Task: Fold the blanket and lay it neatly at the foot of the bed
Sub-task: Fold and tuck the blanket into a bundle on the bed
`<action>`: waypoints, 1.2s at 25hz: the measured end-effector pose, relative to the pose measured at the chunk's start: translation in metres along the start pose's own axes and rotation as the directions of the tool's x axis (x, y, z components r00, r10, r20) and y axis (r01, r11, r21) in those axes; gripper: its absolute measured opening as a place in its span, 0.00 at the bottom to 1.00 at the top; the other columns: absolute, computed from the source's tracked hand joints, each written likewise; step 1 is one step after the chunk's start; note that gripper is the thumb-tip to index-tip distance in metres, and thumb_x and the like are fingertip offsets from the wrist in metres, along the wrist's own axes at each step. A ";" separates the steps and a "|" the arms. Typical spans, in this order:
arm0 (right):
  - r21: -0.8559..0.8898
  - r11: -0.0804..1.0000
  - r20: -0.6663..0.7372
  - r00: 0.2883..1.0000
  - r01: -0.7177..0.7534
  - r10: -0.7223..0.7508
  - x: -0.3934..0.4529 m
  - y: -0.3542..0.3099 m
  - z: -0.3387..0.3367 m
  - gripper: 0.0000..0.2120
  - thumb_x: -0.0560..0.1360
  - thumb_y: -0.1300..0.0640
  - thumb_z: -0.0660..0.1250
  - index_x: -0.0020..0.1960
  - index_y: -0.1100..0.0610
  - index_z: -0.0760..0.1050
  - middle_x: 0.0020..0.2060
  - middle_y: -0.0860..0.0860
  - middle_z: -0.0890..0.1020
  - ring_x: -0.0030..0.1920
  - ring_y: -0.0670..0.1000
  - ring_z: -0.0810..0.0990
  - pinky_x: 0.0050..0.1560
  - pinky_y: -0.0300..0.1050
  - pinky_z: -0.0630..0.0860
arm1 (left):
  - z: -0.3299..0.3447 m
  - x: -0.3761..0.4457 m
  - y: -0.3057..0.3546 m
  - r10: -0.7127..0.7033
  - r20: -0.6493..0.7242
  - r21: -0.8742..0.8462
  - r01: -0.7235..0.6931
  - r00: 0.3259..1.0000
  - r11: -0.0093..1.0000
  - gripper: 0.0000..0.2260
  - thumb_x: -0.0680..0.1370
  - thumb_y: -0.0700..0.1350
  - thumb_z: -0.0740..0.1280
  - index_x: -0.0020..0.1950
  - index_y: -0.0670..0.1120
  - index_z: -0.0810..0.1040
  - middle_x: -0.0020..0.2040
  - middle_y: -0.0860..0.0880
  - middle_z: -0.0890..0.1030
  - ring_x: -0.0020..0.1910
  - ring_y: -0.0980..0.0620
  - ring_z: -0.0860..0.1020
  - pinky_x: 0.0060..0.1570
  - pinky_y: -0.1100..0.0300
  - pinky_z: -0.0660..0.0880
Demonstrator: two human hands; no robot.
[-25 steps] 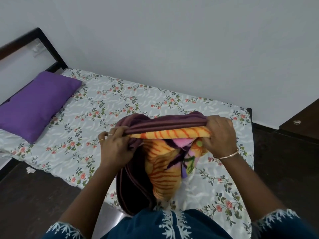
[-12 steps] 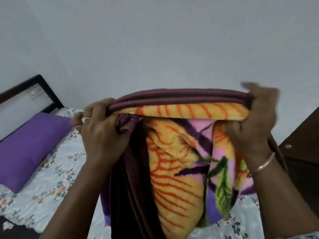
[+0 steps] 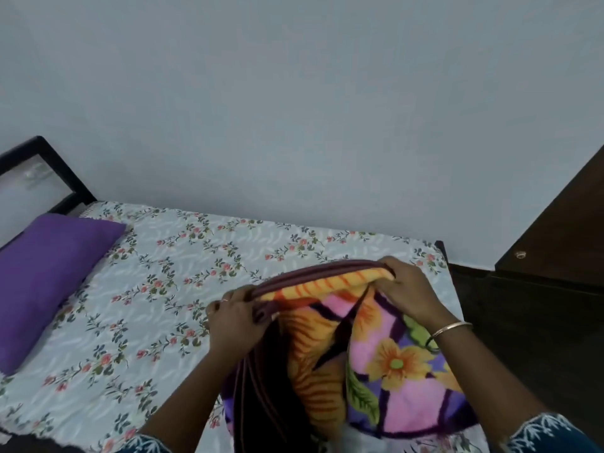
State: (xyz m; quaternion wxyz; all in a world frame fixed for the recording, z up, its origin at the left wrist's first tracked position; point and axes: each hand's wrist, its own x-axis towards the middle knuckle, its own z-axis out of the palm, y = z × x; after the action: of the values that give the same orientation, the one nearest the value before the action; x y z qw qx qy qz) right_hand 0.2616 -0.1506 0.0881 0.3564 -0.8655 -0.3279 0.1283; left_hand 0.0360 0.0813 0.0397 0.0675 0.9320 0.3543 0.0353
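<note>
Our left hand (image 3: 236, 317) has its fingers curled over the maroon-bound edge at one end; right hand (image 3: 410, 291) pinches the same edge at the other. Blanket (image 3: 385, 361) hangs below that edge, over the near side of the bed (image 3: 183, 256) toward its foot. Looks plush, thick, floppy, probably fairly heavy: it will sag and bunch, not slip. Best hold is at the stacked corners, all layers together. Held edge is the long axis, running left-right, right end tilted higher; free length drops toward us.

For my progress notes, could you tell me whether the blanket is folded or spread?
Partly folded: the blanket hangs doubled, layered edges gripped by left hand and right hand.
</note>
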 end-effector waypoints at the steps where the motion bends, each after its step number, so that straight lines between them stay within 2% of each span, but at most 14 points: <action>1: 0.091 0.995 -0.140 0.990 0.030 -0.017 -0.002 -0.007 -0.003 0.09 0.69 0.58 0.67 0.48 0.50 0.75 0.36 0.46 0.81 0.37 0.47 0.78 0.38 0.40 0.71 | -0.008 0.001 0.002 -0.013 -0.124 -0.044 0.007 0.992 0.999 0.20 0.70 0.67 0.64 0.52 0.57 0.83 0.64 0.56 0.75 0.62 0.48 0.72 0.59 0.46 0.63; 2: 0.183 0.983 -0.269 0.963 0.034 0.016 -0.004 -0.012 -0.003 0.10 0.69 0.60 0.67 0.49 0.51 0.75 0.37 0.46 0.80 0.37 0.45 0.78 0.38 0.38 0.71 | -0.011 0.001 0.001 -0.051 -0.211 -0.105 0.030 0.976 0.994 0.17 0.70 0.65 0.66 0.48 0.55 0.85 0.63 0.56 0.76 0.61 0.47 0.73 0.58 0.45 0.64; 4: 0.303 0.950 -0.405 0.891 -0.078 0.202 -0.004 -0.010 0.006 0.07 0.71 0.58 0.65 0.49 0.53 0.75 0.38 0.49 0.80 0.39 0.49 0.77 0.39 0.43 0.72 | -0.014 -0.004 0.004 -0.121 -0.226 -0.179 0.081 0.967 0.981 0.17 0.70 0.64 0.68 0.45 0.53 0.85 0.62 0.55 0.76 0.59 0.46 0.74 0.58 0.43 0.65; 5: 0.271 0.942 -0.373 0.880 -0.199 0.293 -0.002 -0.002 0.012 0.08 0.72 0.53 0.63 0.49 0.55 0.74 0.39 0.52 0.80 0.41 0.53 0.78 0.39 0.46 0.71 | -0.012 -0.006 0.004 -0.121 -0.207 -0.182 0.083 0.971 0.980 0.18 0.70 0.65 0.67 0.45 0.53 0.85 0.62 0.55 0.76 0.59 0.46 0.75 0.58 0.43 0.66; 7: -0.026 0.921 -0.079 0.919 -0.389 0.386 -0.004 0.017 0.022 0.16 0.72 0.45 0.60 0.48 0.57 0.75 0.40 0.55 0.80 0.44 0.59 0.79 0.41 0.47 0.72 | -0.005 -0.015 0.005 -0.049 -0.194 -0.159 0.018 0.980 0.987 0.20 0.68 0.66 0.65 0.44 0.52 0.85 0.61 0.55 0.77 0.56 0.46 0.77 0.54 0.44 0.69; 9: -0.222 0.924 0.158 0.923 -0.312 0.350 -0.014 0.024 0.037 0.16 0.72 0.44 0.61 0.44 0.57 0.74 0.38 0.54 0.79 0.43 0.59 0.79 0.40 0.46 0.71 | 0.003 -0.030 0.009 0.105 -0.211 -0.121 -0.132 0.972 0.984 0.20 0.66 0.67 0.64 0.39 0.53 0.84 0.63 0.54 0.76 0.57 0.46 0.76 0.50 0.46 0.73; 11: -0.231 0.958 0.210 0.952 -0.171 0.221 -0.027 0.013 0.055 0.15 0.74 0.45 0.63 0.42 0.58 0.73 0.37 0.54 0.79 0.40 0.56 0.78 0.39 0.48 0.70 | 0.007 -0.047 0.027 0.295 -0.211 -0.076 -0.317 0.932 0.946 0.19 0.67 0.66 0.66 0.33 0.51 0.81 0.67 0.53 0.73 0.62 0.46 0.73 0.53 0.47 0.72; 14: -0.188 0.982 0.236 0.971 -0.002 0.047 -0.047 -0.017 0.066 0.14 0.72 0.48 0.66 0.37 0.57 0.69 0.31 0.51 0.75 0.36 0.54 0.76 0.32 0.48 0.64 | 0.001 -0.058 0.062 0.562 -0.191 -0.012 -0.574 0.805 0.819 0.20 0.68 0.66 0.67 0.29 0.50 0.76 0.74 0.51 0.65 0.71 0.45 0.65 0.62 0.45 0.67; 18: -0.188 0.966 0.244 0.961 0.176 -0.128 -0.063 -0.042 0.038 0.06 0.68 0.51 0.68 0.42 0.51 0.73 0.35 0.50 0.79 0.39 0.53 0.79 0.34 0.45 0.68 | -0.011 -0.029 0.080 0.769 -0.035 0.013 -0.769 0.638 0.639 0.18 0.71 0.66 0.64 0.44 0.54 0.82 0.77 0.50 0.58 0.75 0.46 0.60 0.69 0.41 0.59; 20: -0.159 0.951 0.207 0.950 0.267 -0.232 -0.077 -0.043 0.033 0.09 0.68 0.51 0.68 0.47 0.51 0.76 0.40 0.50 0.82 0.41 0.51 0.79 0.36 0.44 0.70 | -0.014 -0.022 0.082 0.809 0.042 0.041 -0.810 0.587 0.585 0.22 0.70 0.66 0.62 0.53 0.53 0.81 0.73 0.47 0.65 0.71 0.46 0.65 0.67 0.42 0.61; 22: -0.057 0.968 0.133 0.963 0.245 -0.236 -0.089 -0.035 0.035 0.14 0.67 0.51 0.69 0.52 0.50 0.76 0.42 0.47 0.81 0.41 0.47 0.78 0.37 0.42 0.71 | -0.016 -0.022 0.087 0.796 0.044 0.054 -0.797 0.604 0.601 0.24 0.70 0.65 0.59 0.53 0.49 0.81 0.60 0.46 0.75 0.59 0.45 0.75 0.58 0.44 0.68; 25: -0.086 0.985 0.120 0.983 0.149 -0.138 -0.104 -0.003 0.049 0.20 0.65 0.44 0.67 0.55 0.49 0.73 0.45 0.44 0.79 0.44 0.45 0.76 0.41 0.41 0.72 | -0.009 -0.032 0.088 0.764 -0.055 0.057 -0.762 0.643 0.645 0.21 0.72 0.63 0.59 0.46 0.47 0.80 0.47 0.49 0.77 0.47 0.47 0.77 0.50 0.46 0.69; 28: -0.317 0.947 0.173 0.985 0.048 0.008 -0.111 0.038 0.051 0.19 0.63 0.41 0.65 0.50 0.49 0.70 0.44 0.47 0.78 0.47 0.52 0.78 0.41 0.46 0.70 | -0.003 -0.037 0.083 0.729 -0.108 0.070 -0.726 0.676 0.684 0.21 0.72 0.64 0.61 0.45 0.47 0.80 0.46 0.51 0.77 0.45 0.48 0.77 0.48 0.49 0.67; 30: -0.339 0.941 0.269 0.959 0.004 0.093 -0.092 0.036 0.034 0.18 0.66 0.43 0.69 0.50 0.50 0.71 0.46 0.49 0.80 0.47 0.53 0.79 0.40 0.44 0.71 | -0.013 -0.026 0.078 0.697 -0.129 0.086 -0.693 0.705 0.716 0.21 0.72 0.63 0.62 0.46 0.47 0.80 0.48 0.50 0.78 0.46 0.46 0.78 0.49 0.48 0.67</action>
State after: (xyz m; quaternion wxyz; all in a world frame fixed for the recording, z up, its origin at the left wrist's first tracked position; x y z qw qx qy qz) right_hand 0.1940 -0.2124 0.0380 0.1502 -0.8938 -0.3723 0.1999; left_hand 0.0667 0.0078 0.0637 0.0077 0.9921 -0.0181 0.1237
